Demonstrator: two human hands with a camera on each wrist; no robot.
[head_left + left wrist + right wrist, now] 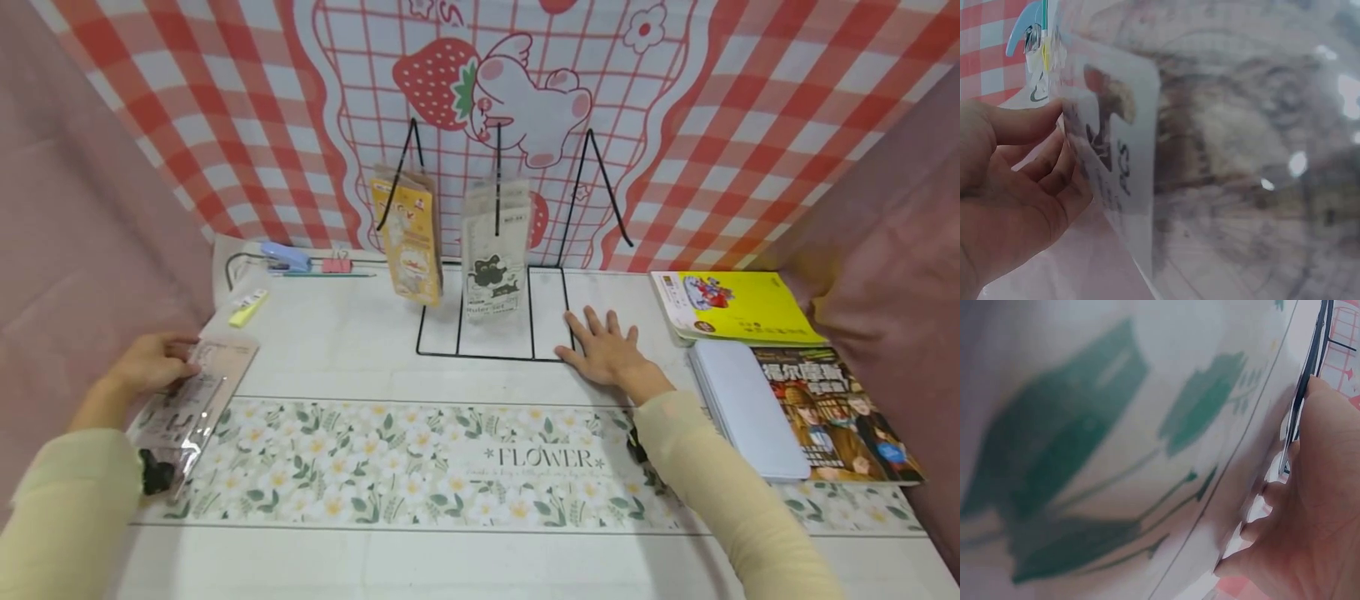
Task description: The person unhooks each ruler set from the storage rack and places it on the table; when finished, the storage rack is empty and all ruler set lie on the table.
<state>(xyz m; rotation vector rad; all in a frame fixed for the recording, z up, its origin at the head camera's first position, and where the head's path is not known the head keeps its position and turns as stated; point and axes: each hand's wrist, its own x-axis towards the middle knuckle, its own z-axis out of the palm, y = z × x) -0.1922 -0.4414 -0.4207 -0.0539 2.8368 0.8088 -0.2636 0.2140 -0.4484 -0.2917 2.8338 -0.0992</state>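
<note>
At the left of the table, my left hand pinches a clear-wrapped ruler set packet with a pinkish card. Thumb and fingers meet at the packet's edge in the left wrist view, where "PCS" shows on its label. My right hand rests palm down with fingers spread, its fingertips at the right side of a black wire display rack. From the rack's left hook hangs an orange packet. A white ruler set packet hangs from the middle hook; the right hook bears nothing.
Behind the left hand lie a blue stapler, a pink binder clip and a yellow item. A yellow book, a pale case and a comic-style book lie at the right. Checked cloth hangs behind.
</note>
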